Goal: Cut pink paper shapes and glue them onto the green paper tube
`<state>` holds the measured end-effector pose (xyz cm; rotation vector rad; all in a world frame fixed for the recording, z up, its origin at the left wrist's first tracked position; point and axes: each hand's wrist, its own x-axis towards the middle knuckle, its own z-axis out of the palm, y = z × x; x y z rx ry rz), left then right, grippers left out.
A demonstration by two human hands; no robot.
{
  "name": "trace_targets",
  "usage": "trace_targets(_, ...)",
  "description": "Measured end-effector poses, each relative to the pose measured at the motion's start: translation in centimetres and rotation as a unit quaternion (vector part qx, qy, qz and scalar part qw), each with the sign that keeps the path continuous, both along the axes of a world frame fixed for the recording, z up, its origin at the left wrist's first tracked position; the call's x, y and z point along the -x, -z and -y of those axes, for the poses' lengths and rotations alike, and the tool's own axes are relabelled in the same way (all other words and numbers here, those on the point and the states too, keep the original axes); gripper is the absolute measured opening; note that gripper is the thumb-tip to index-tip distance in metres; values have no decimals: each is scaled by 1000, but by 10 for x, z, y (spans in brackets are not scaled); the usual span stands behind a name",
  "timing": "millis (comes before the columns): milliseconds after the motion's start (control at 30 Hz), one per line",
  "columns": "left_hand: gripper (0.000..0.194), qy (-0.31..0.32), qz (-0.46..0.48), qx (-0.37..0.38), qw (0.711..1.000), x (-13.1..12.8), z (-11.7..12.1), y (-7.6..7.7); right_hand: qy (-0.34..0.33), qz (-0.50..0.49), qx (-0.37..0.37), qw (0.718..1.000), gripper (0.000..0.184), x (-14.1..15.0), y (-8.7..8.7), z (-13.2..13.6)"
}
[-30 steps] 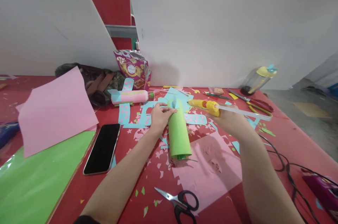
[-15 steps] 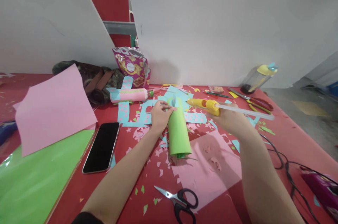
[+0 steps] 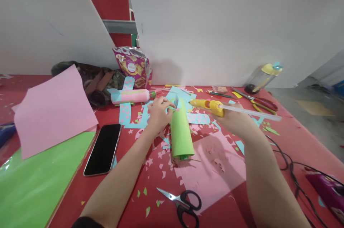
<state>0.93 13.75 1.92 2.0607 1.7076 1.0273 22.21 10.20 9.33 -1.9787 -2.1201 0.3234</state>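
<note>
A bottle wrapped in light green paper [image 3: 182, 131] lies on the red table, its green cap towards me. On top of its far end stands a small blue paper fin [image 3: 176, 101]. My left hand [image 3: 159, 113] is at the fin's left side, fingers bent and thumb apart from the index finger; whether a fingertip touches the fin is hard to tell. My right hand [image 3: 228, 117] is closed around a yellow hot glue gun [image 3: 215, 107], with a long clear glue stick [image 3: 249, 112] out of its back. The gun's nozzle points left, just right of the fin.
Black-handled scissors [image 3: 185, 203] lie in front, beside a pink sheet [image 3: 215, 170]. To the left are a phone [image 3: 103, 149], pink paper [image 3: 53, 113] and green paper [image 3: 40, 181]. A pink-wrapped bottle [image 3: 134, 96] lies behind; pliers [image 3: 264, 104] and a black cable [image 3: 291, 170] are right.
My left hand has shifted slightly up and left, and its thumb has come away from the index finger near the fin's base. The glue gun has hardly moved.
</note>
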Motion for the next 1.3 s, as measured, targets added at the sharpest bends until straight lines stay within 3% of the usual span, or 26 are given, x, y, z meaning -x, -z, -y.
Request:
trace_targets(267,42,71,-131,-6,989,1,3,0,-8,-3,3,1000,13,3,-4,1)
trace_targets(600,45,83,-166,8,983,5,2,-2,-8,1,-4,1000,18,4,-7,3)
trace_targets(700,46,81,-163,8,983,9,2,-10,-13,16,-10,1000,17,3,-6,2)
trace_targets(833,43,93,-159,27,983,20,9,-33,-13,23,-6,1000,16,3,-9,3)
trace_targets(933,33,168,-216,109,956,33,20,-50,-12,12,11,1000,17,5,-13,5)
trace_targets(1000,28,192,-302,222,907,43,29,-53,-12,21,12,1000,18,6,-15,6)
trace_targets(1133,16,179,-358,311,862,63,44,-41,2,65,-3,998,20,5,-13,5)
trace_targets(1300,17,164,-394,326,843,75,54,-25,-4,48,7,999,17,2,-10,4)
